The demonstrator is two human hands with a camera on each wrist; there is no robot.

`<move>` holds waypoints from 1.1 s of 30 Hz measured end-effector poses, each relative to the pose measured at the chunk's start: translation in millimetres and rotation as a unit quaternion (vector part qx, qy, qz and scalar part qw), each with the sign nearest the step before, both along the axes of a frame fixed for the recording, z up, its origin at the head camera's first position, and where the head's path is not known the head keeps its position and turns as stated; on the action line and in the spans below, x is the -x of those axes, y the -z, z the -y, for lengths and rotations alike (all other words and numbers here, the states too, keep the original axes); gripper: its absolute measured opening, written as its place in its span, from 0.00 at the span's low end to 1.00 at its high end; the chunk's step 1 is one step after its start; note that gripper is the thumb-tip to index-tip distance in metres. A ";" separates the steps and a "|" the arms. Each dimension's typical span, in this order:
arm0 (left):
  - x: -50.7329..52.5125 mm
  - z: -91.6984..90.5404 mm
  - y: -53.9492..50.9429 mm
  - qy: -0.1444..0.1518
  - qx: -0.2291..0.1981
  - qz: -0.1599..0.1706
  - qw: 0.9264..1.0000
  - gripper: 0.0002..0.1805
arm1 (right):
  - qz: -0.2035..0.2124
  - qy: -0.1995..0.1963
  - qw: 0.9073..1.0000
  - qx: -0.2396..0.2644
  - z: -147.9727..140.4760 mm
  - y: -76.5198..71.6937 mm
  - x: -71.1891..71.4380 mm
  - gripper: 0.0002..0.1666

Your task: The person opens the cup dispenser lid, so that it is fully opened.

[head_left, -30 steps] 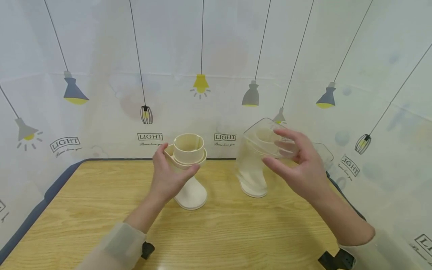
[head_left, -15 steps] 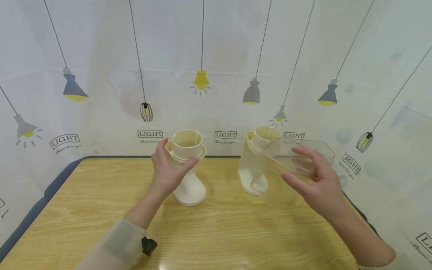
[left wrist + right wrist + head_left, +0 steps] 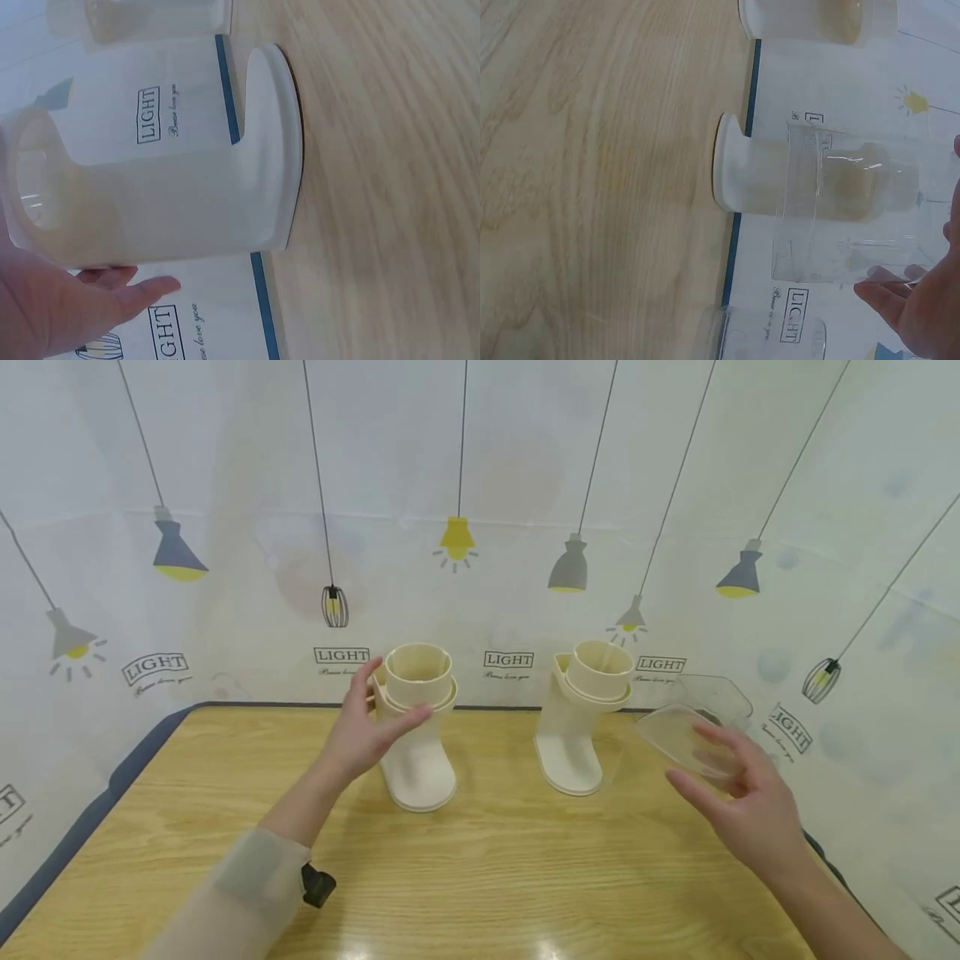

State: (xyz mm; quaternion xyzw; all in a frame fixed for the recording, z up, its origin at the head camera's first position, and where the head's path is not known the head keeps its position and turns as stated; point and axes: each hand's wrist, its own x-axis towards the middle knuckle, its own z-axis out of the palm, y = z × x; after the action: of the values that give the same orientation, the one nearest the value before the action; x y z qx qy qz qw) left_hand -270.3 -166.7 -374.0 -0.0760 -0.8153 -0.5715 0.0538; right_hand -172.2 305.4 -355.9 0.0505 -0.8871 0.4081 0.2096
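Note:
A cream plastic stand [image 3: 420, 768] with a round, open cup-like top and a flat foot stands on the table. My left hand [image 3: 362, 731] grips its upper part, thumb in front and other fingers beside and behind; the left wrist view shows the stand [image 3: 172, 210] close up. A matching stand [image 3: 572, 752] stands to its right, untouched. My right hand [image 3: 753, 806] holds a clear plastic container [image 3: 675, 735] at the right, apart from both stands. In the right wrist view this see-through container [image 3: 847, 259] lies in front of one stand, with fingers at its edge.
A second clear container [image 3: 727, 689] stands at the table's back right, partly behind the held one. The wooden table [image 3: 480, 877] ends at a dark blue back edge. A white sheet [image 3: 517, 460] printed with lamps hangs behind it.
My right hand has moved right and down with the clear container, from in front of the right stand, which now shows fully. My left hand stays at the left stand.

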 end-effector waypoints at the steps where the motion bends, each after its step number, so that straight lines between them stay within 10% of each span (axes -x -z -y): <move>1: 1.3 1.8 -0.8 0.005 0.002 0.001 1.000 0.64 | 0.007 0.002 1.000 0.001 -4.0 2.5 0.5 0.42; 15: 16.6 20.3 -8.5 0.041 0.029 0.015 0.999 0.63 | 0.039 0.070 0.994 -0.068 -62.9 35.4 16.0 0.45; 33: 38.2 27.8 -9.6 0.090 0.010 0.031 0.995 0.61 | 0.137 0.120 0.982 -0.049 -109.7 41.3 39.1 0.61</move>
State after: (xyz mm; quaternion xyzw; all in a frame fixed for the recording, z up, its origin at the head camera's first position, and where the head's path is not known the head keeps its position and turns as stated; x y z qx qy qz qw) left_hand -308.5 -194.4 -364.4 -0.1317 -0.8120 -0.5680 -0.0241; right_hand -211.3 415.1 -397.2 -0.1021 -0.9261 0.3388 0.1311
